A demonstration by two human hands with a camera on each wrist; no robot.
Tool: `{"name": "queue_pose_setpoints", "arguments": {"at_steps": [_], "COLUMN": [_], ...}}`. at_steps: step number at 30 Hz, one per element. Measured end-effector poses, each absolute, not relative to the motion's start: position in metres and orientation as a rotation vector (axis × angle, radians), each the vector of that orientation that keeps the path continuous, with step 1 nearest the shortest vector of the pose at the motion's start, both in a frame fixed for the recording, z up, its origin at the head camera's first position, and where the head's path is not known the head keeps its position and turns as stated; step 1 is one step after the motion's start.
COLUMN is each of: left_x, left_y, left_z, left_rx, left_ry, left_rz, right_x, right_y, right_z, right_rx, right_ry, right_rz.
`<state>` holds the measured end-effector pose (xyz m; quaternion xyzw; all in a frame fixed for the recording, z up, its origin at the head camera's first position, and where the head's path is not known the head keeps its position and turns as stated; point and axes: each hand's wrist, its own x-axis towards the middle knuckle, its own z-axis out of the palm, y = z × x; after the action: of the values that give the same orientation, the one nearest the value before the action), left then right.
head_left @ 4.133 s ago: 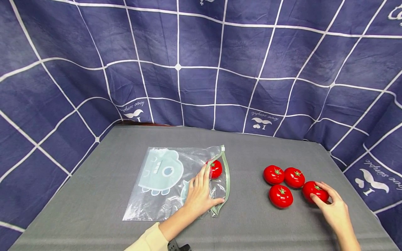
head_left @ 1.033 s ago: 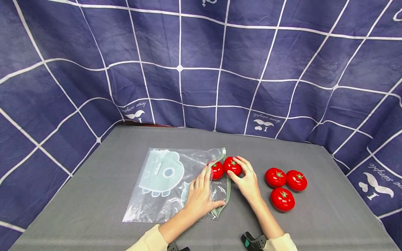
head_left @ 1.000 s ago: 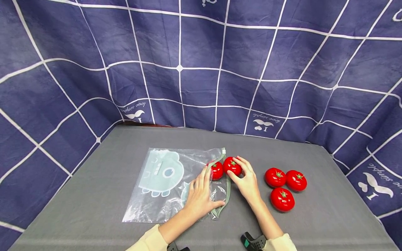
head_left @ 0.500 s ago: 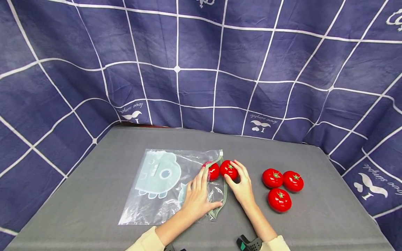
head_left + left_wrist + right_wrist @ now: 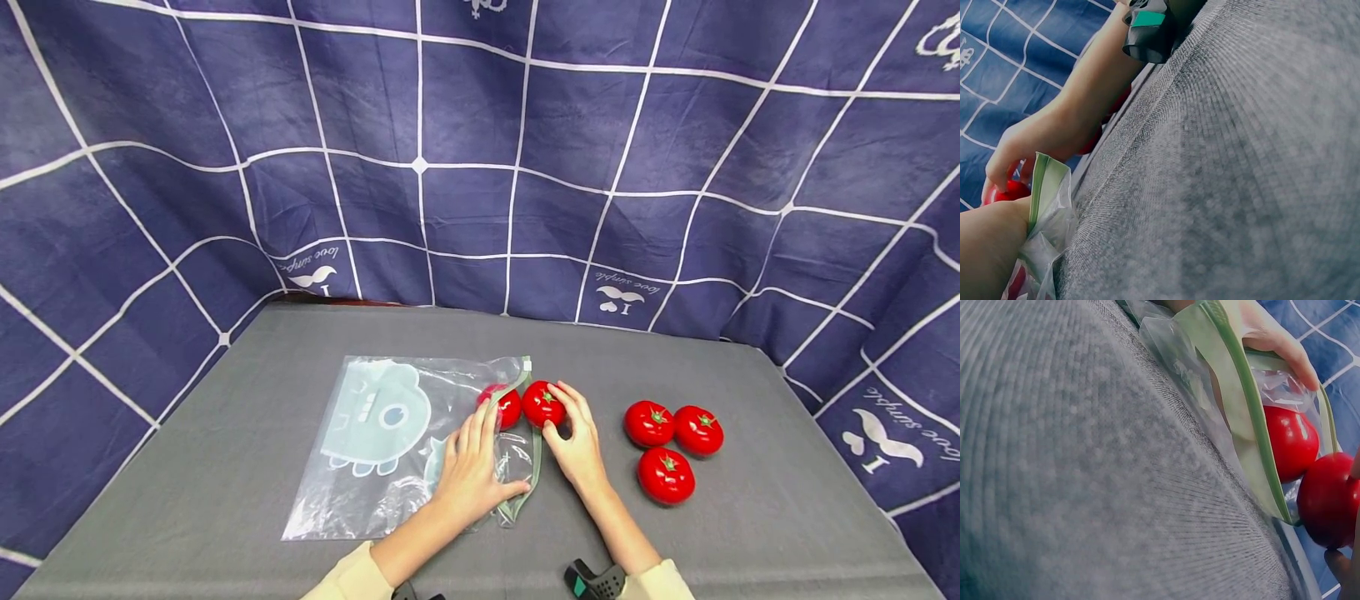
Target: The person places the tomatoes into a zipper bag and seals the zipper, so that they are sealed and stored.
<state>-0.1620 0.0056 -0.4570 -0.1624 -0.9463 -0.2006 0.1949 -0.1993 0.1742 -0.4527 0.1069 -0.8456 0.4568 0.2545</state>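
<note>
A clear zip bag [image 5: 405, 492] with a pale blue cartoon print lies flat, its green-edged mouth [image 5: 1244, 394] gaping to the right. Spread across that mouth, my left hand [image 5: 468, 471] has its fingers at the upper edge and its thumb by the lower rim. One red tomato [image 5: 510, 410] sits just inside the opening. My right hand [image 5: 581, 446] grips a second tomato [image 5: 540, 403] between thumb and fingers at the mouth; in the right wrist view this tomato [image 5: 1329, 500] touches the one inside. The left fingertips are partly hidden by the plastic.
Three more tomatoes stand grouped on the grey table [image 5: 735, 533] to the right: a rear left one [image 5: 649, 423], a rear right one [image 5: 699, 431] and a front one [image 5: 666, 476]. A blue curtain [image 5: 465, 200] with white lines hangs behind the table.
My right hand has brought the tomato from the right-hand group to the bag's mouth, then slightly further left. The tomato inside has shifted a little left. My left hand keeps its place.
</note>
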Motion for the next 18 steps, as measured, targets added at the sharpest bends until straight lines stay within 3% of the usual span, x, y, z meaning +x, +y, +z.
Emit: {"name": "queue_pose_setpoints", "arguments": {"at_steps": [7,18], "left_x": [-0.161,-0.164], "left_y": [0.005,0.006], "left_z": [-0.458,-0.458], "left_rx": [-0.458,-0.468], "left_ry": [-2.660,-2.630], "left_rz": [-0.581,-0.595], "right_x": [-0.199,-0.184], "right_y": [0.174,0.161], "right_z": [-0.456,-0.425], "right_rx": [0.326,0.433], "right_ry": [-2.307,-2.269], "right_rz": [1.214,1.251]}}
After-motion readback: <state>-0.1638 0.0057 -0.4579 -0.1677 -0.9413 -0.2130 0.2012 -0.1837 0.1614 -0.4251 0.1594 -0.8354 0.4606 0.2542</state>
